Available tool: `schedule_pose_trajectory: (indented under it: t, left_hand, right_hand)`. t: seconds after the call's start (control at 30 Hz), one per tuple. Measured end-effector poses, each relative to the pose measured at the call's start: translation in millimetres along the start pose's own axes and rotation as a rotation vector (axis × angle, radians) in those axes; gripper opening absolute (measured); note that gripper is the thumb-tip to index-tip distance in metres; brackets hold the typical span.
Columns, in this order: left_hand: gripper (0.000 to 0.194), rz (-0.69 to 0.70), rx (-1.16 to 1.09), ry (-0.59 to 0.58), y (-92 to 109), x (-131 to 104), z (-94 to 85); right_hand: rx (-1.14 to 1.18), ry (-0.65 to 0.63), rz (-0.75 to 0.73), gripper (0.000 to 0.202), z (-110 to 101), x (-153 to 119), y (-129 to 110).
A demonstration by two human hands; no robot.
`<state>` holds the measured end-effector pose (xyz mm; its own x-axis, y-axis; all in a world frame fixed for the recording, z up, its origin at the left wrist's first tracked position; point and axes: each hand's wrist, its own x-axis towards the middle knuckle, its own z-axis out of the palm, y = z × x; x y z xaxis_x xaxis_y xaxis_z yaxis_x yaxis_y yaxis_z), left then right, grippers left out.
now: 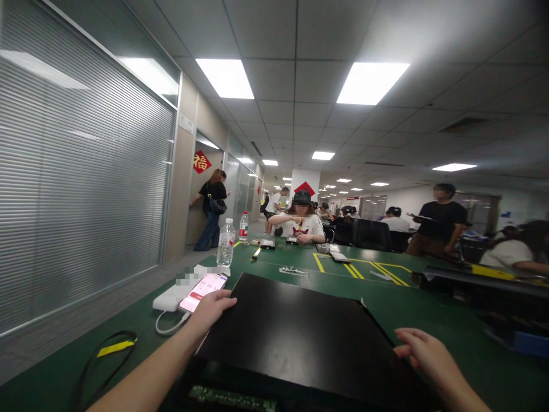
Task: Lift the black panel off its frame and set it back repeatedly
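A large flat black display panel (295,332) lies before me on the green table, its surface glossy with reflected light. Along its near edge shows a strip of green circuit board (231,399). My left hand (213,304) holds the panel's left edge, thumb on top and the other fingers partly hidden at the side. At the right edge is my right hand (422,350), its fingers loosely bent and apart, with nothing seen between them. Whether its fingertips touch the panel I cannot tell. Just beyond my left hand lies a lit phone (203,290).
A white power bank (167,298) with a cable lies by the phone. Water bottles (226,243) stand at the far left. A black strap (103,366) lies front left. Small metal parts (294,271) and yellow tape marks (351,270) are beyond the panel. A person (300,223) works opposite.
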<state>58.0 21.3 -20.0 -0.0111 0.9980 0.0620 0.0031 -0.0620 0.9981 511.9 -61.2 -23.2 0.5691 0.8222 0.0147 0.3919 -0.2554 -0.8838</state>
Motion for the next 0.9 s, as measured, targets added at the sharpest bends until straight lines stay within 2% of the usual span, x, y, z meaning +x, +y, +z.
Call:
schedule_pose_trajectory:
  t: [0.23, 0.43, 0.5, 0.6, 0.73, 0.9]
  left_hand:
    - [0.028, -0.062, -0.098, 0.007, -6, 16, -4.0]
    - [0.056, -0.132, -0.293, -0.248, -5, 28, 0.5]
    - [0.057, -0.127, -0.323, -0.276, -6, 27, 0.5]
    - [0.054, -0.13, -0.319, -0.275, -10, 22, -0.6]
    - [0.045, -0.147, -0.234, -0.216, -12, 14, -0.8]
    - [0.042, -0.178, -0.139, -0.16, -8, 6, 1.1]
  right_hand:
    - [-0.046, -0.02, 0.005, 0.036, 1, 5, 4]
    - [-0.066, -0.017, 0.009, 0.035, -1, 10, 9]
    - [-0.058, -0.01, 0.002, 0.035, -1, 11, 11]
    - [-0.069, -0.005, -0.003, 0.033, -1, 13, 13]
    - [-0.12, 0.002, -0.045, 0.032, -2, 14, 14]
    - [-0.17, 0.013, -0.062, 0.03, -2, 13, 14]
